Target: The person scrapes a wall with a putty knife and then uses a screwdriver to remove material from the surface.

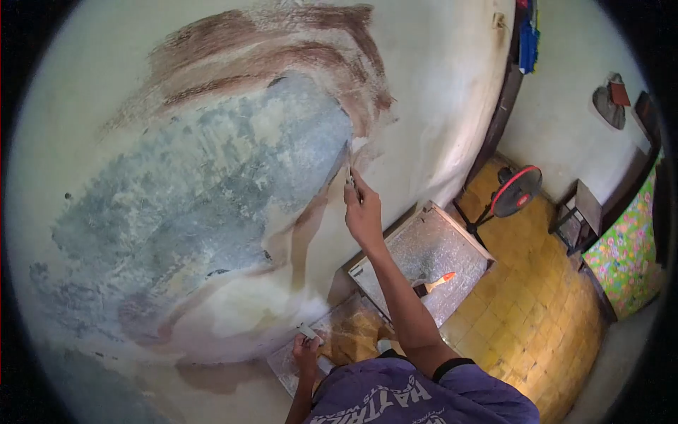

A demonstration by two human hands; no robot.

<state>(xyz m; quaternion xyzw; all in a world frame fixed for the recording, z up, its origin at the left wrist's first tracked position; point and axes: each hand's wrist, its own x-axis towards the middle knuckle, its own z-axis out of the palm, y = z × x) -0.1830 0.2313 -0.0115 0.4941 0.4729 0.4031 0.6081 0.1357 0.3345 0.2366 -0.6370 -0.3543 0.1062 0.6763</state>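
My right hand [364, 214] is raised to the wall and wrapped round a putty knife [349, 168]. The narrow blade meets the right edge of a large grey-blue patch [233, 162] on the pale wall. Brown smears [282, 46] run above that patch and down its right side. Lower down, near my body, my left hand [306, 355] is closed on a small flat whitish piece [309, 333], whose kind I cannot make out. A speckled grey board [438, 254] lies below my right arm, with a paintbrush [434, 284] on it.
A black and red standing fan [517, 192] is on the yellow tiled floor [522, 311], beyond the board. Farther right are a small dark-framed stand [578, 215] and a green flowered cloth [625, 247]. A plastic-like sheet [346, 328] lies near my feet.
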